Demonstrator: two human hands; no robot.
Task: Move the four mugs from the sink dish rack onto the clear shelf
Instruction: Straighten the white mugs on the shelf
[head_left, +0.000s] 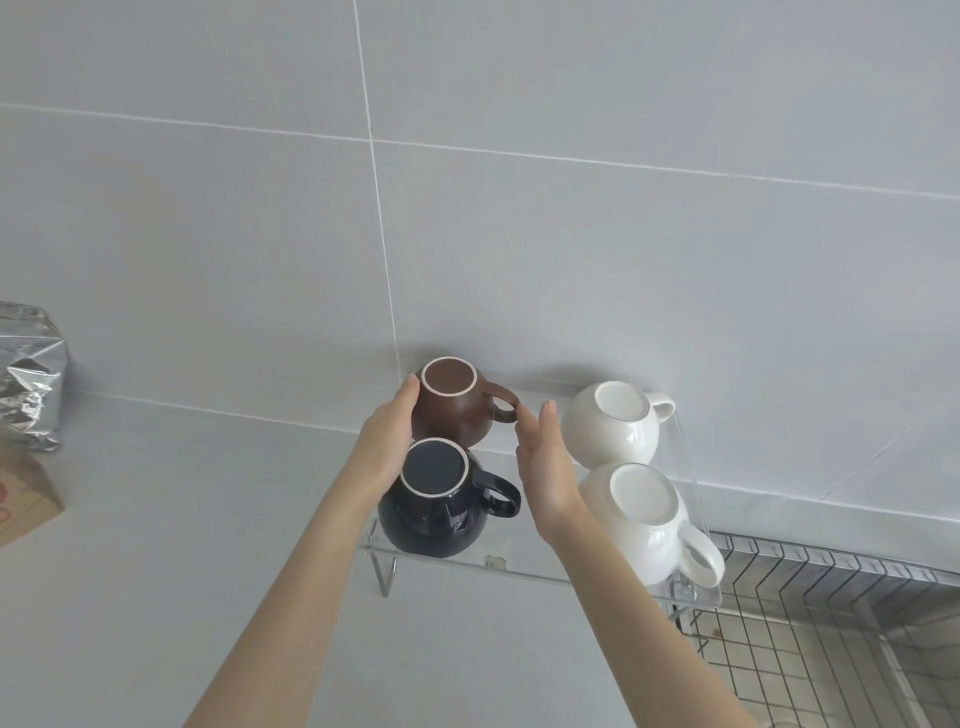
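Several mugs stand upside down on the clear shelf (524, 564). A brown mug (457, 410) is at the back left, a dark navy mug (436, 512) in front of it. Two white mugs are on the right, one at the back (613, 423), one at the front (649, 525). My left hand (387, 441) rests flat against the brown mug's left side, fingers straight. My right hand (545, 462) is held flat between the dark and white mugs, fingertips by the brown mug's handle, holding nothing.
The wire dish rack (831, 623) sits at the lower right, below the shelf. A silver foil bag (28, 379) and a cardboard box (26, 493) stand at the left edge. A grey tiled wall (467, 208) is behind the shelf.
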